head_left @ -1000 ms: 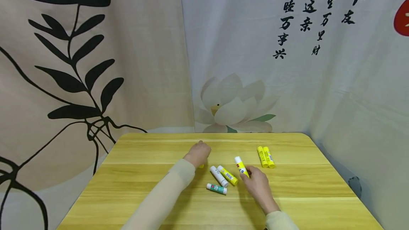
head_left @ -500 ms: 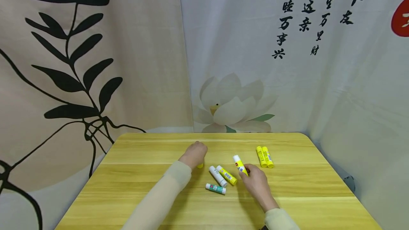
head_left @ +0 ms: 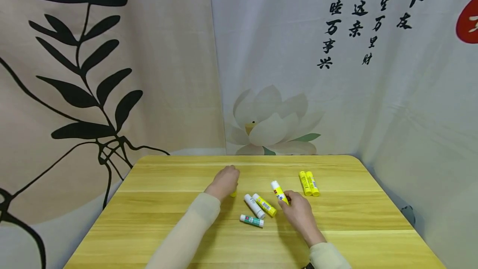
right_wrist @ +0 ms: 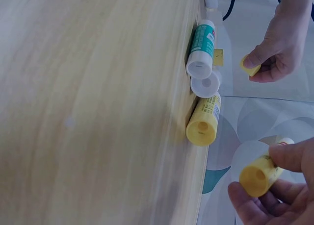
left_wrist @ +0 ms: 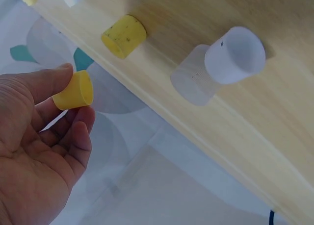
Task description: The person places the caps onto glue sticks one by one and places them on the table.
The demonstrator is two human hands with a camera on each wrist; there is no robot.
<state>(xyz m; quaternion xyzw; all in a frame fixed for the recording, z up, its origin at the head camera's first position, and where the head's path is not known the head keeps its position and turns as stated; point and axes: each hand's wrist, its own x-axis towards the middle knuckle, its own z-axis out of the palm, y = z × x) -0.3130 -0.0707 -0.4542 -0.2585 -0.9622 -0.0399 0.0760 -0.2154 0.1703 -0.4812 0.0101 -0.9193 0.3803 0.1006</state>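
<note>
My left hand [head_left: 223,182] pinches a small yellow cap [left_wrist: 73,91] between thumb and fingers, above the far part of the table. My right hand [head_left: 298,213] holds a yellow glue stick [head_left: 279,192] with thumb and fingers, its white end tilted up and away. Between the hands lie a white glue stick [head_left: 254,206], a yellow glue stick [head_left: 264,205] and a teal-and-white glue stick [head_left: 252,221]. By the left hand, a second yellow cap [left_wrist: 124,36] and two whitish caps [left_wrist: 235,56] rest on the table; the left hand hides the whitish ones in the head view.
Two yellow glue sticks [head_left: 309,183] lie side by side at the back right of the wooden table [head_left: 354,219]. Behind the table's far edge hangs a printed cloth [head_left: 179,74] with leaves, a lotus and writing.
The left hand has shifted slightly left with the yellow cap. The right hand keeps its hold on the glue stick, nearly still. The glue sticks on the table have not moved.
</note>
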